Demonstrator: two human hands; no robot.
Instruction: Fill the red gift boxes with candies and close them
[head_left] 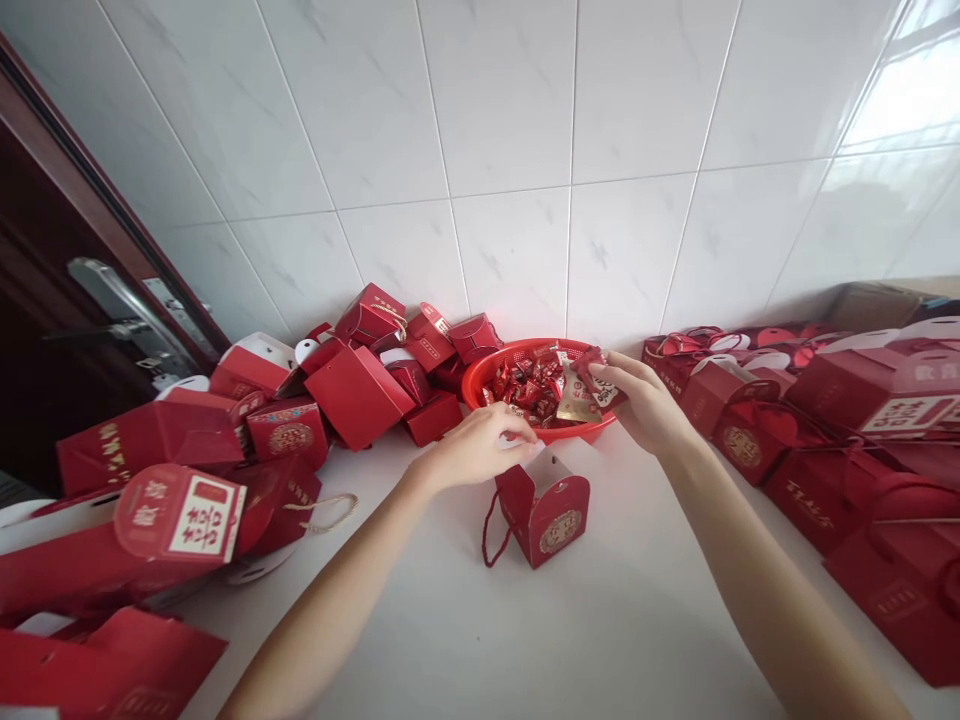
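A small red gift box [551,525] with a gold round emblem stands open-topped on the white table, a red cord handle [489,530] hanging at its left. My left hand [480,443] is over the box's back left edge, its fingers curled together; a bit of red and white shows at the fingertips, too small to name. My right hand [637,395] is closed on wrapped candy packets [589,385], one beige and at least one red, above the right side of a red plastic basket [480,378]. Many red-wrapped candies [529,385] lie in the basket.
Red gift boxes [360,395] are heaped on the left, some with flaps up. More red boxes [810,480] stand in rows on the right. A white tiled wall [510,240] rises behind the basket. A dark door with a metal handle [127,310] is at far left.
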